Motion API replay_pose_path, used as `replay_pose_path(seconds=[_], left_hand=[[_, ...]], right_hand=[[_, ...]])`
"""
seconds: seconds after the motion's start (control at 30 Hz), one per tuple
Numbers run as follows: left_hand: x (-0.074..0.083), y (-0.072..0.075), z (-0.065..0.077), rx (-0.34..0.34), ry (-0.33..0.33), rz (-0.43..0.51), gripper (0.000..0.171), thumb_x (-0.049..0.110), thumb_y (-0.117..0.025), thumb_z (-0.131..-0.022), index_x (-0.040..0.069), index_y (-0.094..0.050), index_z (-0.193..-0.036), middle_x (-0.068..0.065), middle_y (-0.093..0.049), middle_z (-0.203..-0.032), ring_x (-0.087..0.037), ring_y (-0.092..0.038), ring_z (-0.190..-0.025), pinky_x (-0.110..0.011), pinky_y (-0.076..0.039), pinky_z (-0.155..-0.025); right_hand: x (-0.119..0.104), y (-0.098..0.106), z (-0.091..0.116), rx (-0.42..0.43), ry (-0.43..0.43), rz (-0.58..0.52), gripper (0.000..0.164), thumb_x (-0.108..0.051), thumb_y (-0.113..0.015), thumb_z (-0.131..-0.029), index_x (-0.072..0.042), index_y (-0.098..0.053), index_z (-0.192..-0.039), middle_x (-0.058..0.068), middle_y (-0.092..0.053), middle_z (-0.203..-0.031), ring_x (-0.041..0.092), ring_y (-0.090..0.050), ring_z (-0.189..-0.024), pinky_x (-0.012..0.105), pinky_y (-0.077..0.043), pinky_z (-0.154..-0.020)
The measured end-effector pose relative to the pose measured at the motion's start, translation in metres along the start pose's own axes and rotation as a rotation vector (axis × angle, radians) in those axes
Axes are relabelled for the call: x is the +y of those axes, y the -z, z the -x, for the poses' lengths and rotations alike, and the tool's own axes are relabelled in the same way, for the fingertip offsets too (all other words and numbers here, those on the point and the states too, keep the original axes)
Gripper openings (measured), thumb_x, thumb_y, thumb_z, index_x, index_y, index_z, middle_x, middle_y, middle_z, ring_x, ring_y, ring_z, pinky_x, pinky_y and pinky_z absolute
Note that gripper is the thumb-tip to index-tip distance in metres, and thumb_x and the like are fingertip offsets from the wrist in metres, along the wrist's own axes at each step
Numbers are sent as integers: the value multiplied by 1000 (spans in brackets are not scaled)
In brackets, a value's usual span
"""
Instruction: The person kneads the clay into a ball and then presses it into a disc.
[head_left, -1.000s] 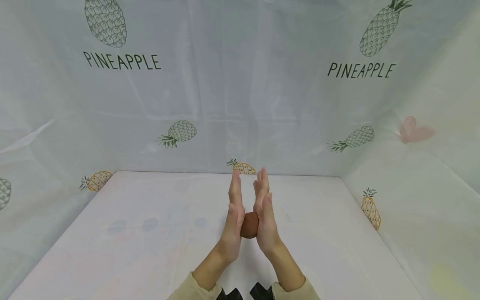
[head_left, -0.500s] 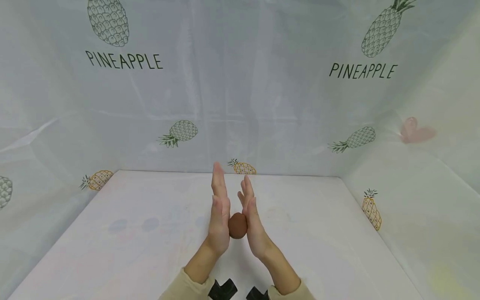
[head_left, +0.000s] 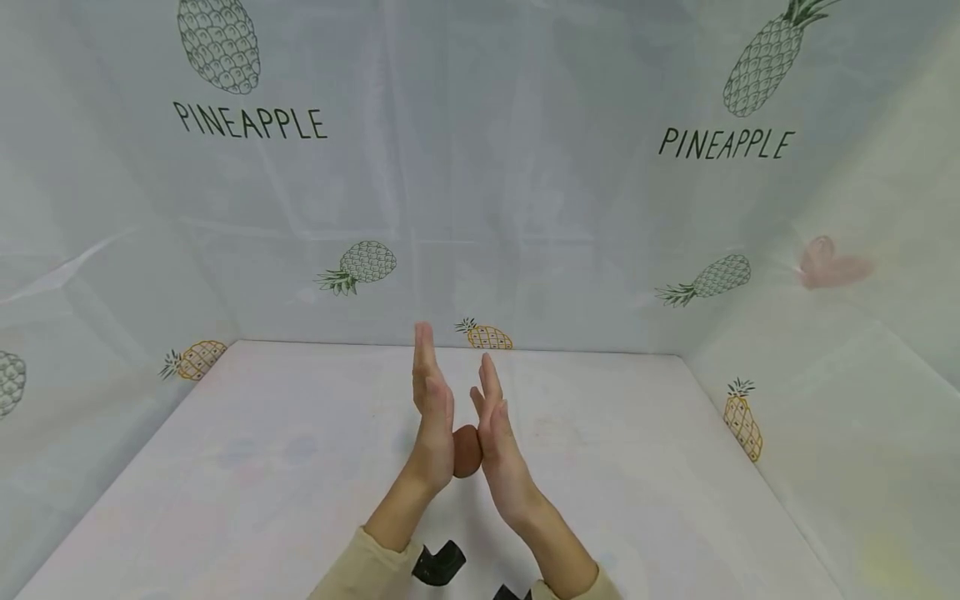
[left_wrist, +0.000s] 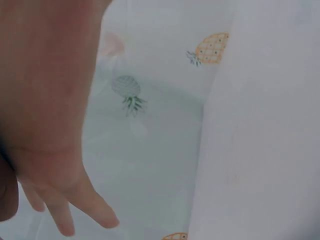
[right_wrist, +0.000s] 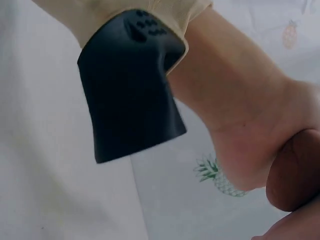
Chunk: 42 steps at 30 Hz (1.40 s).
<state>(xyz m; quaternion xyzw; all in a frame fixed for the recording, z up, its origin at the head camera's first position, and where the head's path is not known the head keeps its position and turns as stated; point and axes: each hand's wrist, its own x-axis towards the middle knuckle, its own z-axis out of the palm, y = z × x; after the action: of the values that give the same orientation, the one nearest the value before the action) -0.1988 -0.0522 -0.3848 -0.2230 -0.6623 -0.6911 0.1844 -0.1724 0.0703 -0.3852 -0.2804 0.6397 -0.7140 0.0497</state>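
Note:
A small ball of brown modelling clay (head_left: 467,452) is pressed between two flat palms above the white table. My left hand (head_left: 433,425) touches it from the left, with straight fingers pointing up and away. From the right, my right hand (head_left: 504,462) presses on it, fingers also straight and a little spread, fingertips lower than the left ones in the head view. Close up in the right wrist view, the clay (right_wrist: 295,172) has a smooth, faintly creased surface. A large wrist and extended fingers fill the left side of the left wrist view, where the clay is out of sight.
Under the hands spreads a white tabletop (head_left: 300,500). Pale sheeting (head_left: 480,183) printed with pineapples rises behind it and at both sides. Black wrist-worn devices (head_left: 439,563) sit by the beige sleeves (head_left: 367,567).
Both hands and the clay have shifted left. The left hand has slid forward against the right, which has drawn back. The clay has turned between the palms, its outline going from flat-sided to rounder.

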Motion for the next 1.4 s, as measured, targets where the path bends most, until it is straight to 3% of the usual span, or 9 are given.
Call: replay_pose_path(seconds=[0.13, 0.37, 0.53, 0.73, 0.87, 1.07, 1.23, 1.27, 1.4], left_hand=[[-3, -2, 2, 0, 40, -49, 72, 70, -9, -107, 40, 12, -169, 15, 20, -175, -15, 20, -159, -75, 1, -122], [-2, -18, 11, -112, 57, -48, 72, 70, -9, -107, 42, 12, -169, 19, 17, -175, -14, 20, -160, -73, 13, -119], [0, -20, 15, -202, 65, 52, 63, 63, -8, -110, 47, 11, -167, 18, 18, -175, -13, 21, -160, -76, 10, -120], [4, -23, 17, -335, 9, 188, 65, 60, -5, -111, 39, 16, -168, 15, 25, -174, -16, 27, -159, -78, 14, -118], [8, -25, 19, -367, -38, 229, 65, 57, -3, -111, 35, 17, -169, 13, 25, -175, -16, 26, -160, -71, 19, -120], [12, -27, 21, -344, -97, 244, 65, 54, -4, -112, 31, 16, -170, 12, 22, -176, -15, 24, -161, -68, 20, -120], [11, -21, 17, -280, -219, 197, 68, 51, -9, -114, 23, 16, -170, 4, 22, -177, -21, 24, -162, -66, 18, -120], [11, -19, 17, -271, -230, 188, 69, 52, -11, -114, 23, 17, -170, 4, 22, -177, -21, 24, -161, -64, 9, -123], [9, -14, 13, -239, -245, 135, 70, 51, -13, -114, 23, 18, -169, 4, 23, -176, -21, 27, -160, -64, 10, -121]], right_hand=[[-3, -1, 1, 16, 47, 4, 67, -60, 2, -109, -33, 15, -169, -13, 21, -174, 31, 14, -163, 73, 11, -122], [-12, 5, 2, 88, 164, 47, 66, -57, 3, -110, -31, 13, -170, -6, 15, -177, 26, 15, -162, 66, 11, -121], [-14, 9, 2, 92, 208, 56, 66, -56, 3, -110, -30, 15, -170, -9, 17, -176, 23, 16, -162, 64, 9, -121], [-16, 18, 2, 128, 249, 48, 66, -55, 3, -110, -30, 12, -170, -10, 14, -177, 23, 13, -163, 68, 18, -120], [-13, 23, 0, 191, 216, 34, 64, -56, 1, -110, -35, 6, -171, -12, 8, -177, 21, 8, -164, 67, 14, -124], [-1, 27, -4, 246, 162, 1, 62, -53, -1, -112, -35, 2, -171, -14, 5, -177, 23, 3, -164, 65, 9, -126], [11, 19, -5, 193, 55, -54, 63, -57, -2, -111, -36, 4, -171, -4, 7, -178, 35, -2, -164, 70, 3, -125], [12, 17, -5, 176, 23, -82, 64, -59, -1, -111, -38, 5, -171, -3, 8, -178, 38, -5, -164, 71, 1, -125], [12, 8, -4, 119, -64, -191, 69, -67, -1, -108, -38, 9, -170, 0, 9, -177, 37, -3, -164, 67, -4, -127]])
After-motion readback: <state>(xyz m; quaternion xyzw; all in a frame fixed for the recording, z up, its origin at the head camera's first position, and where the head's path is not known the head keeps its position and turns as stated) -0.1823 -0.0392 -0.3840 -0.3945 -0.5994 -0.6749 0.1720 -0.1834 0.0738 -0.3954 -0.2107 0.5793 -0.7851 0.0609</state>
